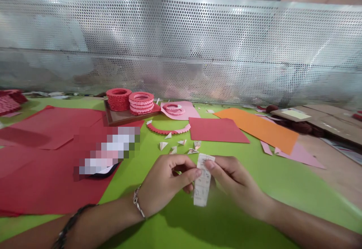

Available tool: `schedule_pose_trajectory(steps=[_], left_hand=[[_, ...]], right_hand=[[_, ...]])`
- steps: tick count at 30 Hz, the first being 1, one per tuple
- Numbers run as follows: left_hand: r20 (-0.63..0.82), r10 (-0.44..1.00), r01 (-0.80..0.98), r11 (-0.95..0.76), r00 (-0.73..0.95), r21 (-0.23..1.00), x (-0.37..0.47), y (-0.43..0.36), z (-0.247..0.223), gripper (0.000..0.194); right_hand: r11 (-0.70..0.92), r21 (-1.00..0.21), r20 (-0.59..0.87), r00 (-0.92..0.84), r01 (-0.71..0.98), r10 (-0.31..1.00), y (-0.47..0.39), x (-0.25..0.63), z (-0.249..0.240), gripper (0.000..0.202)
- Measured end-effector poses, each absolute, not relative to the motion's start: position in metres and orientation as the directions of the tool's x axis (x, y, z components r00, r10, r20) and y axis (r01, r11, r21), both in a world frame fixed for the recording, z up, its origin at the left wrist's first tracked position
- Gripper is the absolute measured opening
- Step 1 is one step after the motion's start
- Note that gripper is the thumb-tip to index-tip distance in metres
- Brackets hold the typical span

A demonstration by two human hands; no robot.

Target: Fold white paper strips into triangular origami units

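Note:
A narrow strip of white printed paper [201,186] is pinched between both hands above the green table surface [181,230]. My left hand [166,175] grips its left edge with thumb and fingers. From the other side, my right hand [236,179] holds the upper right edge, thumb in front. Just beyond my fingers lie several small folded paper triangles [163,145]. Behind them rests a curved chain of red and pink folded pieces [169,130], with a white piece at its left end.
Stacks of red rings [118,100] and pink rings [141,107] stand on a brown tray [121,119]. Red sheets [56,128] and a partly blurred phone [104,171] lie left. A red sheet [216,130], an orange sheet [260,128] and cardboard [325,120] are right. A perforated metal screen [181,41] closes the back.

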State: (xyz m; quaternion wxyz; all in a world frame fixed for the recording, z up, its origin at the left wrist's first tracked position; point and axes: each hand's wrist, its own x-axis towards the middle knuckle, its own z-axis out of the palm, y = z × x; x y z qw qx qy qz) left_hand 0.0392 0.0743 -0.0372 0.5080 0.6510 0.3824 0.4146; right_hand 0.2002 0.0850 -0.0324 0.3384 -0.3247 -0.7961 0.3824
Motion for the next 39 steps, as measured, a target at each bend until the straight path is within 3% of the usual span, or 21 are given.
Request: schedule_pose_trajectory(steps=[18, 26, 39], left_hand=[[0.109, 0.926, 0.010, -0.121, 0.362, 0.993, 0.0401, 0.0702, -0.0355, 0.015], [0.139, 0.933, 0.031, -0.158, 0.332, 0.987, 0.0404, 0.0703, -0.0337, 0.019], [0.064, 0.961, -0.023, -0.060, 0.268, 0.998, 0.0411, 0.0736, -0.0326, 0.022]], right_hand=[[0.362, -0.910, 0.149, -0.657, 0.202, 0.739, 0.0801, 0.2004, -0.0366, 0.044], [0.381, -0.869, 0.088, -0.658, 0.316, 0.748, 0.0796, 0.1979, -0.0383, 0.045], [0.371, -0.871, 0.079, -0.656, 0.321, 0.751, 0.0785, 0.1968, -0.0415, 0.049]])
